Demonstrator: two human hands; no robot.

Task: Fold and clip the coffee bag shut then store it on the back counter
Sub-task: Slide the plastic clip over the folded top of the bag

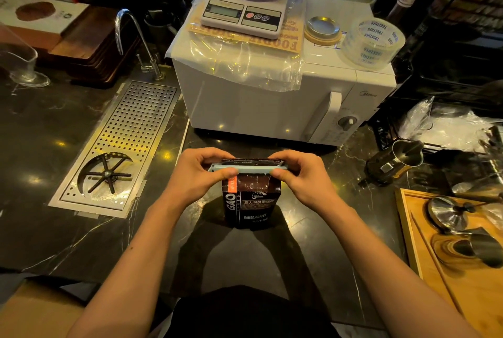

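Head view: both hands, left hand (202,174) and right hand (302,177), clamped on clip (249,169) atop coffee bag (250,201).
Risk: fold springs open if the clip sits crooked.

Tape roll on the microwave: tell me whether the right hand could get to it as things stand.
Probably yes, once freed. The tape roll sits uncovered at the microwave's right top edge, nothing blocking it. But the right hand is pinching the clip on the coffee bag.

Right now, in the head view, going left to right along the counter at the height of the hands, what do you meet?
Perforated drain tray → left hand → coffee bag with the light blue clip across its folded top → right hand → steel milk pitcher.
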